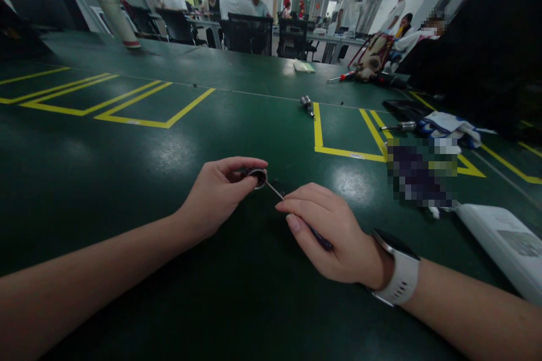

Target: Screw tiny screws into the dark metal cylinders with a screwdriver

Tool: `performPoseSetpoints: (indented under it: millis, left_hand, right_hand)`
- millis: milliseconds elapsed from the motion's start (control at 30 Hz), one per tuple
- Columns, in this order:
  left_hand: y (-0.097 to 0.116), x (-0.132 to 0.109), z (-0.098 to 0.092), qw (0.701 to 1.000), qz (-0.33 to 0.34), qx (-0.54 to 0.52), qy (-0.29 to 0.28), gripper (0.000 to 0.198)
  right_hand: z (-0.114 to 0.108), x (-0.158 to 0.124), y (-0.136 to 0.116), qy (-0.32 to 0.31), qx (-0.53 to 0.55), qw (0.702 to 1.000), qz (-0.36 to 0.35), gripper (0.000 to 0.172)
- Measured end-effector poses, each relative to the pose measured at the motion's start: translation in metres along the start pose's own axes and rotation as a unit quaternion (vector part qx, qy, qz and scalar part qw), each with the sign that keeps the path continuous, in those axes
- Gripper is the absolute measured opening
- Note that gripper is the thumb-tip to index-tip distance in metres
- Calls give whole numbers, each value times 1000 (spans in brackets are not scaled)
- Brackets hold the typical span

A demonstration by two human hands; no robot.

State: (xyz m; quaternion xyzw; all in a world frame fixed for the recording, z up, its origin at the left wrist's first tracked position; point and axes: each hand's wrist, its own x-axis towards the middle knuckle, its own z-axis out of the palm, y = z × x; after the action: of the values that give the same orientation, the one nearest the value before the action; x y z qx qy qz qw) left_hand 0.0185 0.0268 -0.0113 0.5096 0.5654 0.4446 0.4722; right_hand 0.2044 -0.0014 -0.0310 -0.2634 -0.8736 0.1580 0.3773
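Both hands were close together over the green table (127,175). Left hand (215,194) pinched a ring (261,177) between thumb and fingers, round opening toward the right; much of the piece was hidden by the fingers. Ring sat at mid-table, raised in that grip, directly in front of the wearer.

Right hand (328,225) was closed on a thin tool (323,241), thumb and fingers pressed together along it, dark handle end showing under the palm. Shaft slanted up and left to the ring's opening. Whether the tip touched the rim or lay inside could not be told. A tiny loop (282,194) showed just beside the shaft. Watch (400,276) with a pale strap on the right wrist.

Beyond the hands: a metal fitting (305,103) lay near a corner of yellow tape (339,153). Farther right, a second fitting (406,126) lay beside a white and blue cloth (449,125). Nearer, a dark blurred item (417,177), then a white box (486,225) at the right edge.

Far side: tumbler (116,18) at left, pad (304,66) near centre, red-handled screwdriver (349,75) to its right. Past the table, chairs (249,34) and people (237,5), some seated, some standing.
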Motion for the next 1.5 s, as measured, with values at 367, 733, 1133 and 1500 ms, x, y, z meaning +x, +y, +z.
performPoseSetpoints:
  millis: [367,733,1133,1500]
  left_hand:
    - [0,-1,-3,1000,15,19,-10,23]
    - [-9,3,-5,999,26,21,-23,22]
    - [-19,14,-6,998,47,41,-26,22]
    - [-21,16,-7,996,67,56,-34,19]
  right_hand:
    - [1,0,-1,2,0,1000,-19,24]
    - [2,2,-5,4,-3,1000,-8,22]
    - [-2,6,40,177,339,867,321,31]
    - [0,2,41,132,336,884,297,33]
